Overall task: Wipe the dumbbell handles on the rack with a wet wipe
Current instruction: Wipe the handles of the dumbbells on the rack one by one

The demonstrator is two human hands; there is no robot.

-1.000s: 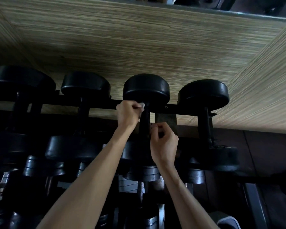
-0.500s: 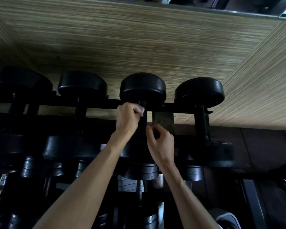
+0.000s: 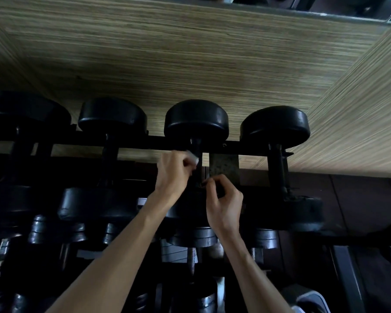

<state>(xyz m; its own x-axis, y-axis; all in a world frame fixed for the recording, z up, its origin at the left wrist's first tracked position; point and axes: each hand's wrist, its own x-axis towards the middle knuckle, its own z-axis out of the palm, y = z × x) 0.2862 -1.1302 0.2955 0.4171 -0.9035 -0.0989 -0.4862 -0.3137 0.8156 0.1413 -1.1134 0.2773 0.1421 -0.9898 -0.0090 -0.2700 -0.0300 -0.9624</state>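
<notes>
Head view, looking down at a dark dumbbell rack set against a wood-grain wall. Top row has four black dumbbells with round heads; the third dumbbell from the left is the one being worked on.

Left hand is curled around a white wet wipe, gripping it; a small corner of the wipe shows past the fingers, right at the upper end of that dumbbell's handle, just under the head and next to the rack's crossbar. The wipe touches the handle.

Right hand sits lower and just right of the same handle, fingers curled, fingertips pinched together against the handle's lower part. Too dark to tell whether it actually holds the handle or only touches it.

Both forearms reach up from the bottom of the frame, the left crossing from lower left.

A grey metal bracket plate hangs from the crossbar just right of the handle, above the right hand. The fourth dumbbell stands to the right, well apart from both hands. A lower row of smaller dumbbells with metal-looking plates sits beneath the arms, mostly in shadow. A light shoe tip shows bottom right.
</notes>
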